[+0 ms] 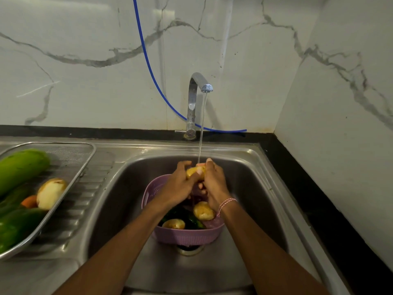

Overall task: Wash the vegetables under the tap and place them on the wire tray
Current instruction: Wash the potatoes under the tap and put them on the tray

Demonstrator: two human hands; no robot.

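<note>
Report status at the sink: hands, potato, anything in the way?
Left hand and right hand both grip potato under tap stream. More potatoes in purple colander below. Wire tray to left, path unobstructed.

Two glossy white walls veined with grey meet in a corner at the right, the back wall [85, 39] catching a soft vertical glare and the side wall [344, 107] dimmer. A thin blue hose [148, 62] curves down the back wall. A black counter [297, 177] borders a steel sink unit [93, 188] with a ribbed drainboard
</note>
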